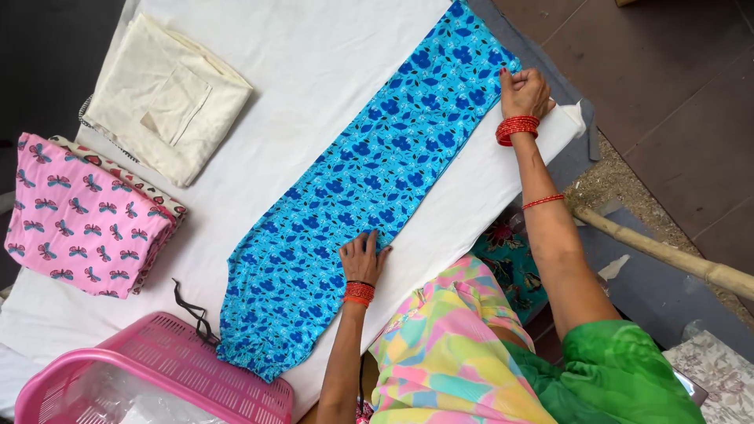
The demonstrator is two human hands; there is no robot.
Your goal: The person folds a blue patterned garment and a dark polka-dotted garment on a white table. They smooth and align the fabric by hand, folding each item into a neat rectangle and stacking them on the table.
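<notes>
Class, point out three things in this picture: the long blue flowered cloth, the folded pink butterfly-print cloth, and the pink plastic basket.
long blue flowered cloth (pixel 369 196), head view, middle of the fabric.
folded pink butterfly-print cloth (pixel 78 216), head view, centre of its top face.
pink plastic basket (pixel 177 357), head view, slotted side wall.

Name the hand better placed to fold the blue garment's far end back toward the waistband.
Right. The right hand already pinches the blue garment at its far end, while the left hand lies flat mid-length, likely pinning it.
</notes>
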